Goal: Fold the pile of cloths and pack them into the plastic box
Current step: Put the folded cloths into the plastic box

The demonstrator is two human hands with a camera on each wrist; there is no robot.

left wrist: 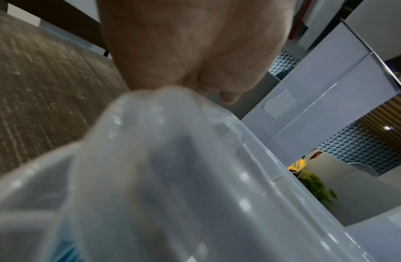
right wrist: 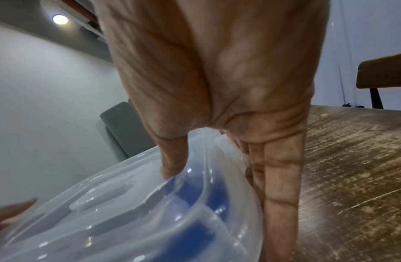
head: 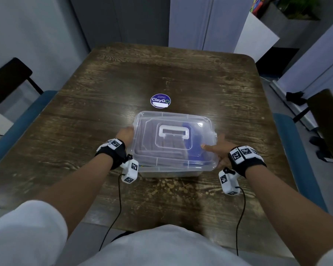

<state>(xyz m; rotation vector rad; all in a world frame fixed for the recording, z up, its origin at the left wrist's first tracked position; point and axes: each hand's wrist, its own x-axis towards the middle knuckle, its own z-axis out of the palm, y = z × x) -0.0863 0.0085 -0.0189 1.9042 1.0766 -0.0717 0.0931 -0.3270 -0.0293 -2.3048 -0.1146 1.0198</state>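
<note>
Pinching the lid (head: pixel 173 137) at its two short ends: that is the finding for both hands.

Right hand (head: pixel 222 150): my thumb (right wrist: pixel 174 159) presses on the lid's top near its right edge. The fingers (right wrist: pixel 282 186) lie straight and close together down the right side of the plastic box (head: pixel 169 172), below the rim. The rim sits between thumb and fingers.

Left hand (head: pixel 125 134): closed on the lid's left edge. The left wrist view shows palm and thumb tip against the rim; the fingers are hidden behind blurred plastic.

The lid lies over the plastic box, handle flat at its centre. I cannot tell whether it is pressed fully home.

The cloths (head: pixel 161 148) are inside the box, folded and visible through the clear lid. A brownish-grey one is at left and centre, a blue one at right.

The box stands on the wooden tabletop (head: pixel 181 77). A round blue sticker (head: pixel 160 100) lies just beyond the box's far side. Blue-seated chairs (head: pixel 288 131) stand left and right of the box, well apart from it.
</note>
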